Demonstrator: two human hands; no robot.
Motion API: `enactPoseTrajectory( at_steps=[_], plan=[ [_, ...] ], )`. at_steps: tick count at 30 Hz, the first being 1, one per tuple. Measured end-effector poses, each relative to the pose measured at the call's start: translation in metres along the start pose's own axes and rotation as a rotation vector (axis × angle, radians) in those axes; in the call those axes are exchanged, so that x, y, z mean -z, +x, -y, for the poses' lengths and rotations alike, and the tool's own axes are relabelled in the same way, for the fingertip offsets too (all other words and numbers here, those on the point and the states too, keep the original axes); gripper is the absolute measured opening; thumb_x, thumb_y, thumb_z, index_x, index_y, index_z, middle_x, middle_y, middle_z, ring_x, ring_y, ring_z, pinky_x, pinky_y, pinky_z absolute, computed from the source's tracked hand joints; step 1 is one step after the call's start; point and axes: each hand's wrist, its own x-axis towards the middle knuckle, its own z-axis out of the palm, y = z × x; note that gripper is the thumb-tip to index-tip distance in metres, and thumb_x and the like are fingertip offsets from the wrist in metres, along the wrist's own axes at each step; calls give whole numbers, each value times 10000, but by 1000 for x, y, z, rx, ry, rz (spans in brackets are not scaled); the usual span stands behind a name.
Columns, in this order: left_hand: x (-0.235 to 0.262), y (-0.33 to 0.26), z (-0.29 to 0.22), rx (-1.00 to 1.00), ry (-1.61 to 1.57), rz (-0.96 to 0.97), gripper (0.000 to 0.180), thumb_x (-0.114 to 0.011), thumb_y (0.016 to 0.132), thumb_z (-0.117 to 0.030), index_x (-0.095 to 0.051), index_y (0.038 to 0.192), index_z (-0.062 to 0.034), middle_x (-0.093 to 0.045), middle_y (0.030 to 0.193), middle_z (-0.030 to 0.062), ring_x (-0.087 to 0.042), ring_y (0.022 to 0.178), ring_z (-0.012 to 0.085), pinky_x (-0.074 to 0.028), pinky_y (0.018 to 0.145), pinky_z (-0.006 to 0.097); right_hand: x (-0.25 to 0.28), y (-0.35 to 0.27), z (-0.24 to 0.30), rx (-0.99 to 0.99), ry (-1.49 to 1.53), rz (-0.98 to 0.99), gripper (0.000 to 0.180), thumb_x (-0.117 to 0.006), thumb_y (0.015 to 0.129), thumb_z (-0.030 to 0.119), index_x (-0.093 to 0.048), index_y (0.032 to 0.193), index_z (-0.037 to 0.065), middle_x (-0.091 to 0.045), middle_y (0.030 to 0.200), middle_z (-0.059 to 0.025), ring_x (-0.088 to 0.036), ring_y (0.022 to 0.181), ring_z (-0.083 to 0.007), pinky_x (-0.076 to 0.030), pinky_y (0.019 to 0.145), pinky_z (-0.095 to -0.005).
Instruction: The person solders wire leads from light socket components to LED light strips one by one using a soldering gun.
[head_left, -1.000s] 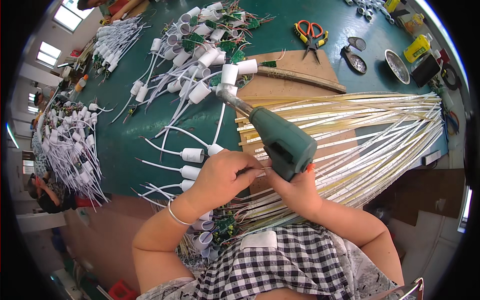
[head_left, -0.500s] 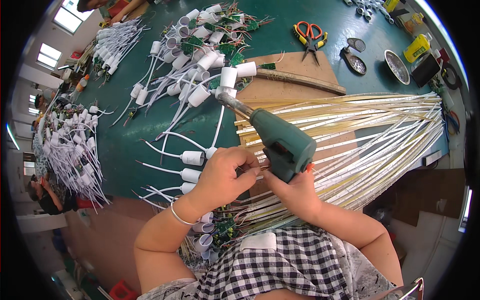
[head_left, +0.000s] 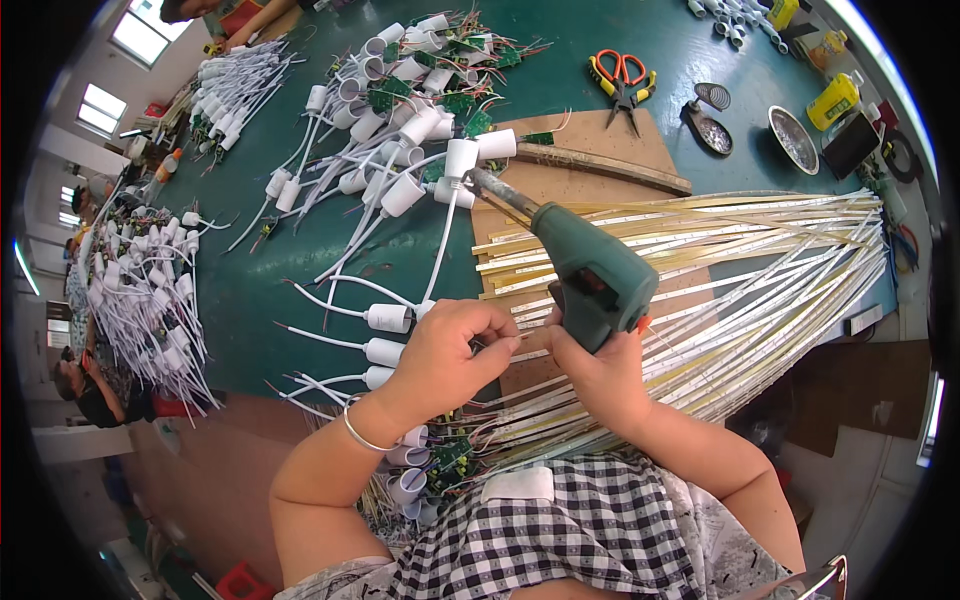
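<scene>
My right hand (head_left: pixel 605 385) is wrapped round the grip of a green soldering gun (head_left: pixel 605 270). Its metal tip points up and left, close to the white plastic caps. Left of it, my left hand (head_left: pixel 455 350) is closed in a pinch, a thin wire (head_left: pixel 525 335) just showing at the fingertips. Several white cylindrical caps with white cables, one a cap (head_left: pixel 388 318), lie beside my left hand. Under and right of both hands spreads a bundle of narrow white and yellow LED strips (head_left: pixel 760 300). Green circuit boards (head_left: pixel 455 460) with wires lie below my left wrist.
A brown board (head_left: pixel 640 150) carries a wooden bar (head_left: pixel 610 167). Beyond are pliers (head_left: pixel 625 85), a small black dish (head_left: pixel 708 130) and a metal bowl (head_left: pixel 793 137). Piled caps with circuit boards (head_left: pixel 420 70) lie at the back; another heap (head_left: pixel 145 280) is far left. Other people sit at left.
The soldering gun and my right hand have shifted to the right, away from my left hand, and the tip has moved right. My left hand keeps its pinch nearly in place.
</scene>
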Motion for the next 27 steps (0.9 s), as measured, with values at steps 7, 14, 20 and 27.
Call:
enactPoseTrajectory(
  at_steps=[7, 14, 20, 27],
  plan=[
    [-1, 3, 4, -71, 172, 69, 78, -694, 749, -87, -651, 805, -54, -639, 695, 38, -566, 650, 182, -399, 714, 333, 0, 2, 2, 175, -157, 59, 334, -679, 849, 94, -549, 1141, -2, -637, 954, -101, -607, 846, -177, -498, 748, -316],
    [1, 2, 3, 13, 92, 69, 85, -698, 787, -119, -652, 812, -52, -654, 721, 33, -552, 684, 173, -399, 739, 338, 1, 9, 8, 113, -171, 85, 422, -690, 831, 90, -504, 1199, 1, -640, 993, -119, -615, 867, -200, -495, 804, -323],
    [2, 4, 2, 44, 109, 65, 101, -704, 798, -128, -655, 819, -42, -661, 755, 41, -553, 713, 169, -405, 747, 325, 1, 1, -3, 121, -127, 138, 433, -694, 825, 89, -495, 1197, -5, -644, 1006, -115, -624, 885, -210, -501, 800, -329],
    [-3, 3, 2, -4, 112, 12, 124, -716, 798, -105, -643, 824, -8, -648, 779, 70, -565, 713, 167, -440, 695, 310, -4, 0, -2, 76, -162, 82, 440, -697, 823, 81, -481, 1197, -4, -640, 1003, -118, -622, 882, -212, -499, 804, -329]
  ],
)
